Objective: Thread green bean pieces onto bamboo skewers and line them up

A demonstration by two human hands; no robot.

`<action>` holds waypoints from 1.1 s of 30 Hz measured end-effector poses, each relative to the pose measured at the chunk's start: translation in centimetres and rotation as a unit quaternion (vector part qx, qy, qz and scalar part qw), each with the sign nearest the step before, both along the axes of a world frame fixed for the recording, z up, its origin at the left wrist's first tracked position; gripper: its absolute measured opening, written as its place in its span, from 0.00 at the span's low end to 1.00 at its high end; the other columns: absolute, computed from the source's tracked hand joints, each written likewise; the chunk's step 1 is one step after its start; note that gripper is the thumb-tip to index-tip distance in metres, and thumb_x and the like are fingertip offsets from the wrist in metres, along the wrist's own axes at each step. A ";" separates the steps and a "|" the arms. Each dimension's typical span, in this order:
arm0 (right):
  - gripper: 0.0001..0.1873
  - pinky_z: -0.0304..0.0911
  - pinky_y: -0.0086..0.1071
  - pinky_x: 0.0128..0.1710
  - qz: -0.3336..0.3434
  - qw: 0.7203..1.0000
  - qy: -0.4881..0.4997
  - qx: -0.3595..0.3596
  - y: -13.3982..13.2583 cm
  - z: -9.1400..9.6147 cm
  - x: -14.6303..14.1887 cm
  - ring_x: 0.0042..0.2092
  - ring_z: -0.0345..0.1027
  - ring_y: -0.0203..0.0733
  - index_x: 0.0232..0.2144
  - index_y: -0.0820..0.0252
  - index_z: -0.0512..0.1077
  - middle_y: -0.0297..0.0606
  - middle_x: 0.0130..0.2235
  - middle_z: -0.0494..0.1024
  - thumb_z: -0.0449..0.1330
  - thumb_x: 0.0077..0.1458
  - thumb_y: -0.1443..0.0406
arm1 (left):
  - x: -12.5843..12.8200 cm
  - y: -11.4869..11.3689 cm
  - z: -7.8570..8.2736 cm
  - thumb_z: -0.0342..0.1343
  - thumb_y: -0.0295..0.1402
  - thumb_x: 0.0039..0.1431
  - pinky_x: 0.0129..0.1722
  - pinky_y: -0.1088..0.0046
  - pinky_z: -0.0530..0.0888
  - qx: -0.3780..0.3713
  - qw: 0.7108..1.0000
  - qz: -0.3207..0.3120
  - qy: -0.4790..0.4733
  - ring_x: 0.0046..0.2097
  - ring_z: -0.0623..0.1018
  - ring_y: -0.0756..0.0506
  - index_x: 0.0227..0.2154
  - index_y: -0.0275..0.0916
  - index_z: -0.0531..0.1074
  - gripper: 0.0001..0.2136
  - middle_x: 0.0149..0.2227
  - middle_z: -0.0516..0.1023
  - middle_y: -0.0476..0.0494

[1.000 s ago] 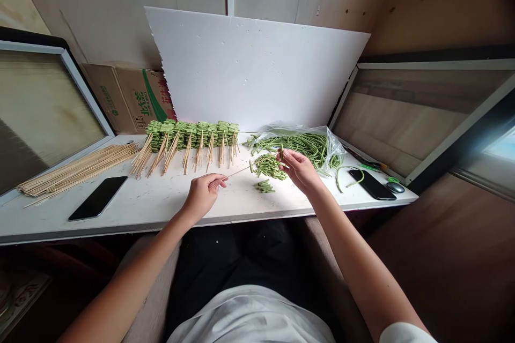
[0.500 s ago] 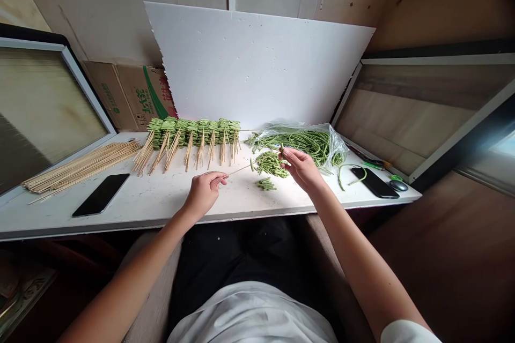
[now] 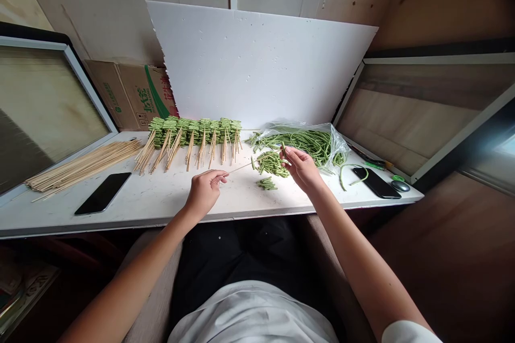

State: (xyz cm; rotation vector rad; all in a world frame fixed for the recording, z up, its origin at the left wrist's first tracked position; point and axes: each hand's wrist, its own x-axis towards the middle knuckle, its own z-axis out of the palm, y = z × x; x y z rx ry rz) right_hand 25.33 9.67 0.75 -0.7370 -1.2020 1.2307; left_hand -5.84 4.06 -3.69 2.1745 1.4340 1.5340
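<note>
My left hand (image 3: 206, 188) is closed on a thin bamboo skewer (image 3: 238, 170) that points right. One short green bean piece (image 3: 252, 163) sits across the skewer's far tip. Between the fingertips of my right hand (image 3: 301, 167) is another cut bean piece (image 3: 283, 147), held upright and apart from the skewer. Under and beside the right hand lies a pile of cut bean pieces (image 3: 270, 164). Nearer to me is a small row of pieces (image 3: 266, 184). Finished bean skewers (image 3: 197, 131) are stacked at the back, their sticks facing me.
Loose bamboo skewers (image 3: 84, 166) lie at the left, behind a black phone (image 3: 102, 193). Long beans (image 3: 301, 144) fill a clear plastic bag (image 3: 338, 144) at the back right. A second phone (image 3: 376, 183) and a mouse (image 3: 400, 186) lie right. A white board (image 3: 261, 64) stands behind.
Both hands hold almost the same pose, with the skewer and bean piece still in them. The whole view has shifted very slightly.
</note>
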 end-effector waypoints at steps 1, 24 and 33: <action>0.16 0.65 0.32 0.38 0.000 1.000 0.000 -0.001 0.0 0.0 -0.1 0.42 0.69 0.40 0.33 0.50 0.85 0.35 0.38 0.79 0.78 0.48 0.49 | 0.0 0.0 0.0 0.52 0.28 0.69 0.39 0.69 0.80 -0.002 1.000 0.002 0.000 0.35 0.84 0.44 0.40 0.38 0.85 0.14 0.33 0.87 0.44; 0.19 0.69 0.34 0.39 -0.062 0.998 0.005 -0.012 -0.1 -0.2 -0.5 0.42 0.74 0.42 0.31 0.51 0.86 0.36 0.36 0.83 0.82 0.40 0.50 | -0.2 0.0 -0.3 0.50 0.16 0.60 0.39 0.72 0.81 0.061 0.997 0.011 0.033 0.35 0.84 0.46 0.40 0.37 0.84 0.18 0.32 0.85 0.46; 0.18 0.71 0.36 0.43 -0.091 0.995 -0.018 0.043 0.4 -1.4 -0.6 0.41 0.76 0.42 0.34 0.51 0.86 0.37 0.38 0.85 0.80 0.45 0.50 | -0.3 -0.3 -0.1 0.49 0.14 0.55 0.41 0.73 0.81 0.070 0.996 0.020 0.044 0.36 0.84 0.45 0.40 0.37 0.84 0.21 0.32 0.85 0.47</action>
